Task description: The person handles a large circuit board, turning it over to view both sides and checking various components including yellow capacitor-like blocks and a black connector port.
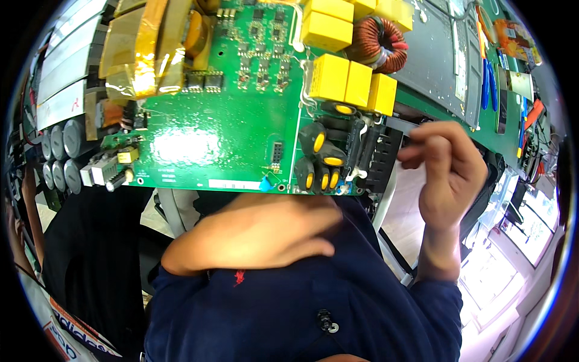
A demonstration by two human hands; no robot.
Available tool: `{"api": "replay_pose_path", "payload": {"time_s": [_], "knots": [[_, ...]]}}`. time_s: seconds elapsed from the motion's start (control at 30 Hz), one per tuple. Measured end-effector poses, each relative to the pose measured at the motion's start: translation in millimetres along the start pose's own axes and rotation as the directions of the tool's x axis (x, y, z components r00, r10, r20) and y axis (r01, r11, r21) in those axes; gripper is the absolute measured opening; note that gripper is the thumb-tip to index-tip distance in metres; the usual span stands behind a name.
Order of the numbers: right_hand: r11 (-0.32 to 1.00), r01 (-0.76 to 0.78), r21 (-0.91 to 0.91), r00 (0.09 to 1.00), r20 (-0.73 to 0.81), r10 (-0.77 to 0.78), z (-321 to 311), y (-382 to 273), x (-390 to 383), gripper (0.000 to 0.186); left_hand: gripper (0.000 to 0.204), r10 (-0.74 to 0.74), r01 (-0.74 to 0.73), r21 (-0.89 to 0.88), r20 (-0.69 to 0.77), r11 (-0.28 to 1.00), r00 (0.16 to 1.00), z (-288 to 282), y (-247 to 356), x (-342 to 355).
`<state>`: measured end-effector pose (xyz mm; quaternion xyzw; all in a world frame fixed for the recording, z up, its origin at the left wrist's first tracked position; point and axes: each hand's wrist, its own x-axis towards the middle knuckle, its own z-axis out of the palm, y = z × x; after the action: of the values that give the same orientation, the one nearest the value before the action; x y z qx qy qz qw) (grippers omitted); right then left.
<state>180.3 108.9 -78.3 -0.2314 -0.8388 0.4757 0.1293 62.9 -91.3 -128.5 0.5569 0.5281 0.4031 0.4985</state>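
Note:
A large green circuit board (229,133) lies in front of me, its near edge above my lap. My left hand (259,232) reaches rightward across my body just below that edge, blurred by motion; its thumb and fingers are stretched and apart, with nothing visible in them. Beside the board's right end is my right hand (446,163), fingers curled, fingertips close to a black terminal block (384,157). Whether they touch it or pinch something small is hidden. Near the terminal block stand black discs with yellow centres (313,142) and yellow box capacitors (332,78).
A copper-wound ring coil (380,45) sits at the far right of the board. At left are parts wrapped in amber tape (142,51) and grey cylindrical capacitors (72,139). Beyond my right hand lie a grey panel (434,54) and blue-handled tools (490,84).

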Motion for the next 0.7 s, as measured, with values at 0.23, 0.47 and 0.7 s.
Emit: {"api": "replay_pose_path", "payload": {"time_s": [0.23,0.47,0.7], "knots": [[0.521,0.716,-0.465,0.628,0.102,-0.772,15,20,0,0.051,0.026,0.667,-0.212,0.722,-0.430,0.659,0.609,-19,32,-17],[0.431,0.737,-0.521,0.568,0.132,-0.812,23,35,2,0.017,0.030,0.448,0.293,0.803,-0.548,0.519,0.707,-24,23,5],[0.412,0.761,-0.502,0.538,0.132,-0.833,20,24,8,0.018,0.030,0.461,0.215,0.807,-0.508,0.551,0.728,-32,34,6]]}}
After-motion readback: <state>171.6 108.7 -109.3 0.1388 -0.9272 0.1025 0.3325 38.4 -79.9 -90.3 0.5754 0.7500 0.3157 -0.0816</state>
